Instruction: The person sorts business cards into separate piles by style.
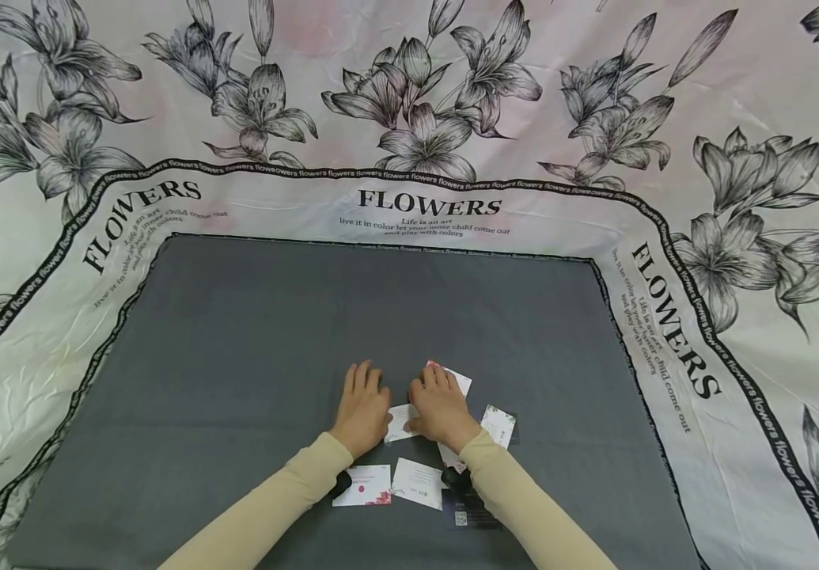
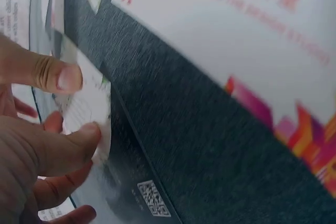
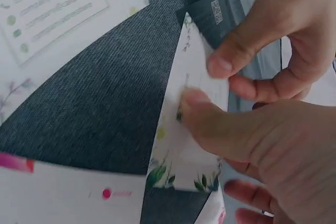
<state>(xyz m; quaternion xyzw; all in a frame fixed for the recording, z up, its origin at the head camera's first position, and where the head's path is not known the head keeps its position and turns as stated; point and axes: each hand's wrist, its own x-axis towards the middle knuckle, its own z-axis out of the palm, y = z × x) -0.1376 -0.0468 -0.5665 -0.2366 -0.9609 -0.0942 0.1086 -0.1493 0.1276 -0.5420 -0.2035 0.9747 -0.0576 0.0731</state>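
Both hands meet at a white business card (image 1: 400, 423) with green leaf prints, close over the dark grey cloth. My right hand (image 1: 441, 408) pinches it, the thumb lying across its face in the right wrist view. From the other side, my left hand (image 1: 362, 408) has its thumb and fingers on the card's edge. In the left wrist view both thumbs bear on the leafy card (image 2: 86, 103), with fingers behind it. Another white card (image 1: 460, 381) with a red corner lies just beyond the right fingers, partly covered by them.
Nearer me lie a card with a red dot (image 1: 362, 485) and a white text card (image 1: 418, 483). A leafy card (image 1: 498, 425) is to the right, and a dark card with a QR code (image 1: 476, 514) shows partly under the right forearm. A flower-printed border (image 1: 430, 206) frames the grey cloth.
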